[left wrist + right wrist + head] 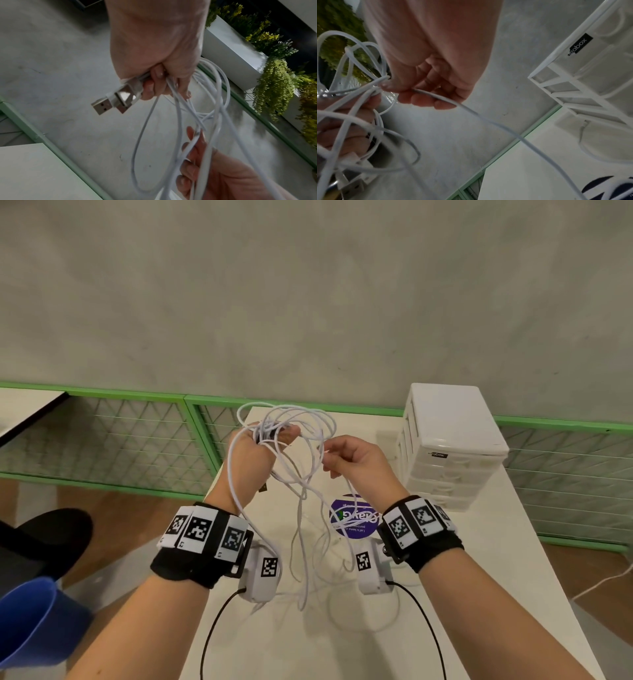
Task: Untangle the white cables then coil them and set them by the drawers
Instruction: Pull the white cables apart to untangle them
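- Nearest us, loose ends of the white cables (301,559) trail down onto the table (479,594), crossing a purple round sticker (354,520); we judge a dragged end could snag there or whip off the table edge if we pull fast.
- Above that, our left hand (251,455) is clenched round a bundle of loops, with the USB plugs (111,102) poking out of the fist. Several strands run through this one grip, so we think pulling any single strand could tighten a knot rather than free it.
- Our right hand (352,458) pinches one strand between thumb and fingers, just beside the left hand. The strand runs down past our wrist toward the table. If the pinch slips, we would lose which cable we were tracing.
- The tangle hangs between both hands in the air, loops crossing; untangling looks unfinished and no coil is made yet.
- Farther right, the white drawer unit (448,446) stands on the table, well apart from the cables; a swinging loop could catch it.
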`<action>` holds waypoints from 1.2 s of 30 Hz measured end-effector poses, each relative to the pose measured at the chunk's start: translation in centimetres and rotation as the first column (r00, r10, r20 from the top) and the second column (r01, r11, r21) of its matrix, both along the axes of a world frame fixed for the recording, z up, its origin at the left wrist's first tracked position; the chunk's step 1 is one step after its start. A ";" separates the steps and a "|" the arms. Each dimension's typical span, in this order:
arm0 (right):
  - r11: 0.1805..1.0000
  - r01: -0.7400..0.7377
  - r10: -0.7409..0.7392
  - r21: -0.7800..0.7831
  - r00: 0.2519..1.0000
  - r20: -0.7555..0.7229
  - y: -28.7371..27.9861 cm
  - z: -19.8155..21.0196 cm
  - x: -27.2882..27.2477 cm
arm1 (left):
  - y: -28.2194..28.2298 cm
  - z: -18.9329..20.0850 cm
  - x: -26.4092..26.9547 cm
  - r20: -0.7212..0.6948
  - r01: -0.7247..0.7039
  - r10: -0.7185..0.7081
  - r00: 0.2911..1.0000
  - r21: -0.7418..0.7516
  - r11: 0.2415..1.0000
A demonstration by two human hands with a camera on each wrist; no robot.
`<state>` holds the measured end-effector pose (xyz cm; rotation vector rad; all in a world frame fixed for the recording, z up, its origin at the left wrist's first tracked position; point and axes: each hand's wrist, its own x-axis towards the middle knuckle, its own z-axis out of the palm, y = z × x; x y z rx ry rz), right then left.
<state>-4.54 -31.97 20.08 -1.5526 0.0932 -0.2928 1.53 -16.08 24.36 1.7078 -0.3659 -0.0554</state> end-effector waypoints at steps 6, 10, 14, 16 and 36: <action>1.000 -0.021 0.021 0.012 1.000 -0.009 0.0 -0.3 -0.3 | -0.3 -0.4 0.0 -0.050 -0.063 0.071 0.996 0.144 0.988; 1.000 0.007 -0.008 -0.009 0.999 -0.044 0.1 -0.4 -0.3 | -0.8 -0.7 -0.3 -0.007 -0.119 0.122 0.992 0.192 0.974; 0.989 -0.066 0.078 0.132 0.993 -0.087 0.0 0.2 -0.7 | -0.7 -0.9 -0.4 0.042 -0.147 0.141 0.989 0.237 0.960; 0.985 -0.092 0.106 0.147 0.990 -0.093 0.2 0.3 -0.9 | -0.7 -1.0 -0.3 0.045 -0.150 0.143 0.989 0.263 0.953; 0.941 0.333 -0.337 -0.060 0.935 -0.110 -3.0 -1.3 0.1 | 2.1 0.7 0.3 -0.228 0.406 -0.350 0.909 0.283 0.869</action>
